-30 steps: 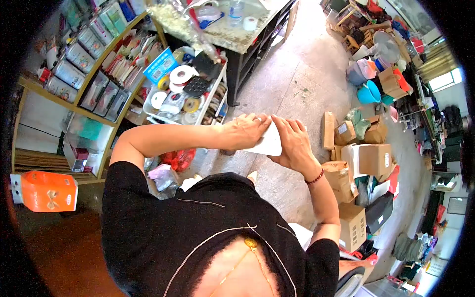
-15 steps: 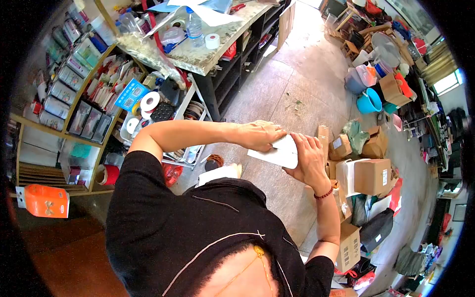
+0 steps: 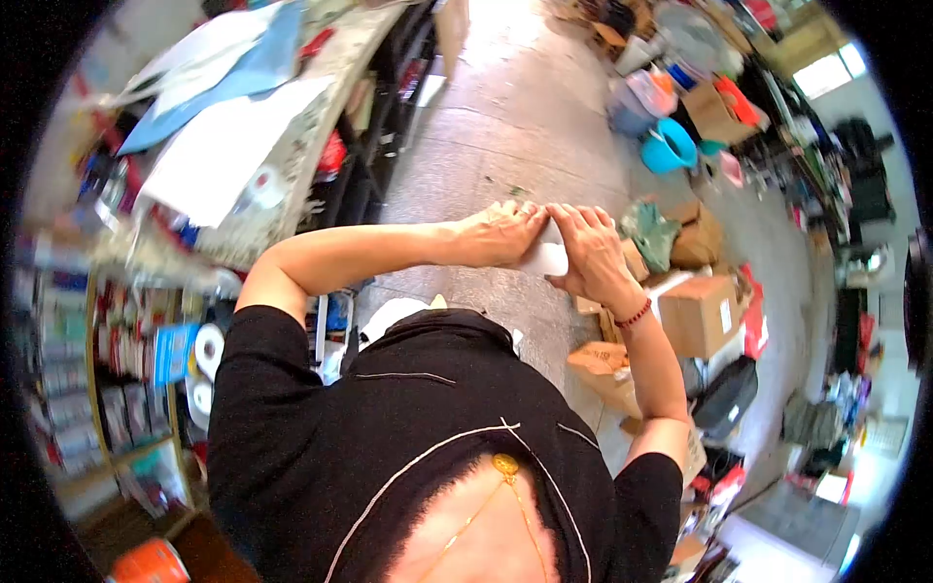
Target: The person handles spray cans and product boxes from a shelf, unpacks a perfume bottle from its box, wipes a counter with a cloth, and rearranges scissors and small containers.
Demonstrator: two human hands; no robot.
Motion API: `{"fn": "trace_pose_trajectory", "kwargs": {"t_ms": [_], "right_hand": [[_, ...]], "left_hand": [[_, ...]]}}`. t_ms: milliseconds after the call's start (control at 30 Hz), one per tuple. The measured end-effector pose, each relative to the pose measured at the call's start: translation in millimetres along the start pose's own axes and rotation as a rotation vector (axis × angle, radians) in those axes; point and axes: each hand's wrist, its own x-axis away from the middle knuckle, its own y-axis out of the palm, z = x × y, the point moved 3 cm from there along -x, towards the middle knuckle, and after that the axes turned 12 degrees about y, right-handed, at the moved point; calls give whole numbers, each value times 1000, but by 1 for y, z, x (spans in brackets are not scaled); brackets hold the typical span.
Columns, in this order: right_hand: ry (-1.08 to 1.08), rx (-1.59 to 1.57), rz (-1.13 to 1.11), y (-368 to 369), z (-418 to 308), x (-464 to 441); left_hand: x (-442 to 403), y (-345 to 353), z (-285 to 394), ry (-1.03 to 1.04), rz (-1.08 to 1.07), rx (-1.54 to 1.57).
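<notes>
My left hand (image 3: 498, 234) reaches in from the left, its fingers closed on a small white sheet (image 3: 550, 257). From the other side my right hand (image 3: 591, 255), with a red bead bracelet (image 3: 634, 313) at the wrist, grips the same sheet. The fingertips of both hands meet near its top. Only a bright strip of it shows between the palms, and it looks bent or curved. Whether it is paper or card I cannot tell. Both hands are raised in front of my chest, above the floor.
A workbench (image 3: 292, 165) at the upper left carries white and blue sheets (image 3: 209, 117). Shelves (image 3: 94, 389) with packed goods stand at the left. Cardboard boxes (image 3: 698, 316), a green bag (image 3: 649, 233) and a blue bucket (image 3: 669, 146) sit to the right on the concrete floor (image 3: 476, 155).
The view has turned, so the bench's sheets show more fully. My hands have come closer together, and the white sheet, flat and wider before, now shows only as a narrow bent strip.
</notes>
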Motion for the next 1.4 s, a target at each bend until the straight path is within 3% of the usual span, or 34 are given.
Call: {"fn": "trace_pose_trajectory", "kwargs": {"t_ms": [267,400,467,533,667,767,800,900,1000,1067,1133,1167,1200,1233,1267,1333,1400], "right_hand": [[301,-156,40,-9,87,-12],[339,-168,115,-27,124,-17],[354,-188,105,-35,142,-21],[366,-195,119,-45,163,-27],[317,-257,200,-62,214,-51],[270,-268,201,-80,269,-76],[260,-276,191,-86,288,-84],[243,-269,123,-103,345,-105],[306,-278,-2,-117,411,-120],[330,-97,185,-122,456,-123],[448,-48,228,-108,497,-117],[662,-151,381,-96,518,-110],[876,-252,534,-88,537,-104],[931,-480,543,-75,551,-104],[952,-477,548,-60,566,-111],[1187,-979,690,-16,602,-121],[1228,-955,789,-2,641,-142]], "left_hand": [[-104,-4,-47,357,-258,107],[-158,-14,-81,340,-514,185],[-182,-31,-97,294,-656,376],[-210,-33,-110,111,-942,516],[-256,14,-184,-71,-1097,832],[-307,29,-215,-89,-1142,1426],[-325,35,-227,-87,-1148,1423],[-361,56,-254,-393,-1080,1608],[-399,68,-263,-437,-1012,1752],[-427,75,-263,-482,-948,1795],[-464,89,-275,-457,-658,1870],[-482,102,-282,-454,-679,1863],[-505,117,-292,-389,-555,1835],[-526,133,-303,-324,-434,1808],[-545,153,-312,-322,-457,1813],[-584,186,-338,-345,-272,1683],[-621,202,-354,-360,-313,1717]]}}
